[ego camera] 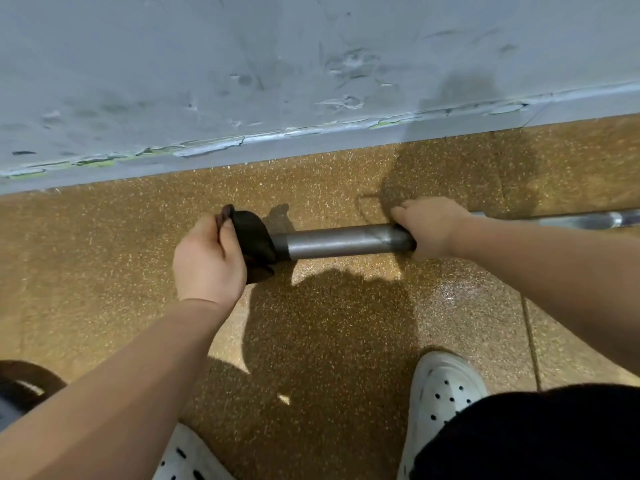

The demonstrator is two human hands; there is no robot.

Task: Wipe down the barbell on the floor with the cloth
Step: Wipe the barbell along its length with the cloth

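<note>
A grey steel barbell lies across the speckled brown floor, parallel to the wall, its thick sleeve end toward the left. A dark cloth is wrapped over the sleeve's left tip. My left hand grips the cloth around that tip. My right hand curls over the bar further right, hiding the spot where the sleeve ends. Beyond it the bar runs on toward the right edge.
A scuffed grey wall with a peeling baseboard runs close behind the bar. My white perforated clogs stand on the floor below the bar. A dark object sits at the lower left edge.
</note>
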